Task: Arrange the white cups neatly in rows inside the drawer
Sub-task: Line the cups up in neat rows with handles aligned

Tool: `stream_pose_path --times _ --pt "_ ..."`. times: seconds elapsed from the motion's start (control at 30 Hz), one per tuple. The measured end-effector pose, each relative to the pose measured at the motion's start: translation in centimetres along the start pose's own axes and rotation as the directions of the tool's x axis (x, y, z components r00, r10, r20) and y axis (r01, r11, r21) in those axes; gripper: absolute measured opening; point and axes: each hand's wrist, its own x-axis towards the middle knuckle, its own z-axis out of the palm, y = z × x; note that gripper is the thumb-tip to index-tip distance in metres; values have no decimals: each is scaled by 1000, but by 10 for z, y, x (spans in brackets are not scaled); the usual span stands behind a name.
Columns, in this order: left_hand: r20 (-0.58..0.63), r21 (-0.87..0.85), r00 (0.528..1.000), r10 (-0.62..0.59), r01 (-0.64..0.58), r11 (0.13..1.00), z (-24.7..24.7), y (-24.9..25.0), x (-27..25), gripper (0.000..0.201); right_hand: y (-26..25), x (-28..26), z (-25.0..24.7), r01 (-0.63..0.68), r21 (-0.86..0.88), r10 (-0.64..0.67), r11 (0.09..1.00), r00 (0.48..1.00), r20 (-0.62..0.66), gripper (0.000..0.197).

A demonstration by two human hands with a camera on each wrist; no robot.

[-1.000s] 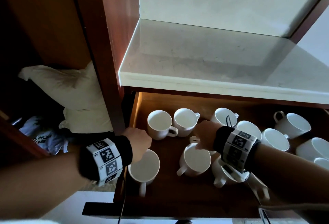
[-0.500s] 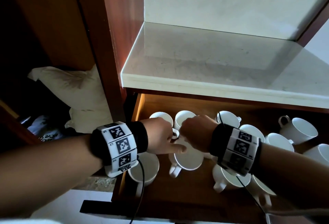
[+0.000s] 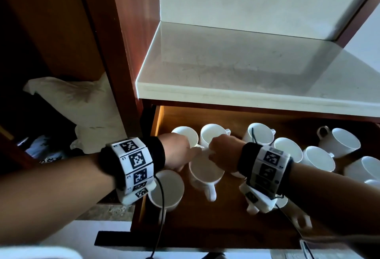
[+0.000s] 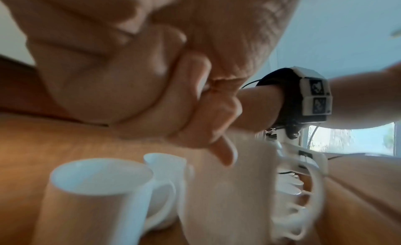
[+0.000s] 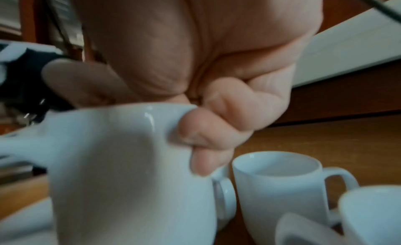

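The right hand (image 5: 217, 77) has its curled fingers (image 5: 201, 137) gripping the rim of a white cup (image 5: 121, 171); just right of it stands another white cup (image 5: 275, 183) on the wooden drawer floor (image 5: 325, 140).

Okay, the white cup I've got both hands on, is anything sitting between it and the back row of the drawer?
Yes. The held white ceramic cup sits directly in front of two upright white cups already standing along the back wall of the wooden drawer, so those spots look taken.

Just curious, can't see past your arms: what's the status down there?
Right hand grips centre cup by its rim. Left hand touches it. Neighbouring cups crowd close.
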Motion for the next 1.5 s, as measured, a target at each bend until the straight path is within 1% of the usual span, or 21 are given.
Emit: stream_pose_path --times 0.03,0.1,0.2,0.37,0.5,0.63,0.77,1.0,1.03,1.1,1.17,1.2,1.23,1.27,1.3,1.33,1.4,1.5 --pt "-34 77 999 4 -1 997 -1 -3 2 68 -5 2 5 6 -38 -5 999 1000 20 32" --pt "-85 164 996 -1 15 986 -1 -11 6 64 -12 7 13 -9 -39 12 999 997 70 29" --pt "-86 180 996 -4 20 983 6 -21 6 60 -17 12 22 10 -46 -3 999 990 141 26" --pt "-59 195 998 29 -17 981 15 -29 5 58 -20 16 36 20 -43 -9 999 967 253 24" --pt "-43 214 998 47 -37 976 14 -25 3 57 -21 14 40 -31 52 18 998 972 233 24" --pt "-29 244 999 40 -32 969 14 -17 3 57 -23 11 41 -17 91 -9 996 962 273 22" --pt "-19 272 999 43 -36 962 10 -3 2 56 -24 9 41 33 89 -54 995 969 242 22" --pt "-47 285 997 58 -42 958 2 18 2 58 -23 -1 36 107 155 -140 982 966 218 23" --pt "-51 288 997 59 -42 957 2 21 2 58 -19 -6 32 116 173 -153 978 964 218 26" --pt "-72 285 996 57 -34 958 -1 25 0 57 -4 -9 23 102 220 -143 970 973 179 44" --pt "-117 282 992 51 -16 959 -5 28 -2 55 24 -13 14 20 240 -42 971 995 88 51" --pt "-135 281 989 51 -11 960 -6 30 -2 55 42 -17 13 -16 203 5 979 998 59 50" --pt "-140 286 989 56 -13 958 -8 32 -1 55 58 -23 11 -45 123 38 991 997 60 46" --pt "-131 300 990 62 -20 954 -9 36 1 56 73 -31 12 -72 33 69 997 993 91 39" --pt "-113 325 991 70 -30 945 -9 39 2 56 84 -37 16 -89 -51 95 995 986 134 36" --pt "-94 348 992 78 -41 937 -9 43 5 56 91 -42 21 -99 -107 118 989 976 185 41" --pt "-57 370 994 98 -70 926 -6 51 11 54 97 -45 38 -85 -137 118 987 958 261 46" --pt "7 335 995 103 -100 937 -1 61 23 54 94 -43 60 -61 -135 101 989 945 310 43"
